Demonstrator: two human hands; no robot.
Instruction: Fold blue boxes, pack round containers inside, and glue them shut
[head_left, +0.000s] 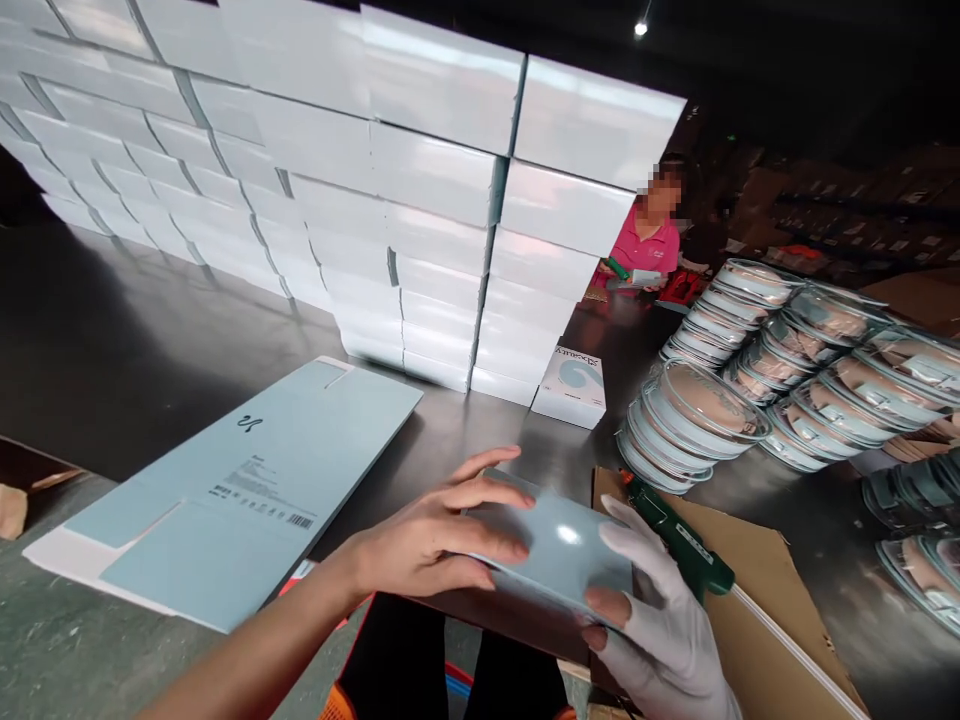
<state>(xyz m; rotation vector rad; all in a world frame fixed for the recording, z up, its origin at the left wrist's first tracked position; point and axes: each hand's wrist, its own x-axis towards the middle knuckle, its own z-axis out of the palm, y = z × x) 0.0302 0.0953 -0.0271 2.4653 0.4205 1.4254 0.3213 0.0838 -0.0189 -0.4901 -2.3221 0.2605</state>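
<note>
A light blue carton box (559, 540) lies at the table's front edge, between my two hands. Bare, my left hand (442, 530) grips its left end, with fingers across the top and the thumb along the near edge. My right hand (667, 610) wears a white glove with some fingertips exposed, and holds the right end. Just beyond the glove, a green glue gun (682, 540) with a long white glue stick (795, 650) rests on brown cardboard (765, 570). Flat light blue printed cartons (247, 490) lie to the left, overhanging the table edge.
A tall wall of white boxes (435, 180) spans the back of the metal table (480, 425). One printed white box (574, 385) stands at its right end. Stacks of round clear-lidded packages (697, 410) fill the right side. A person in pink (649, 240) works behind.
</note>
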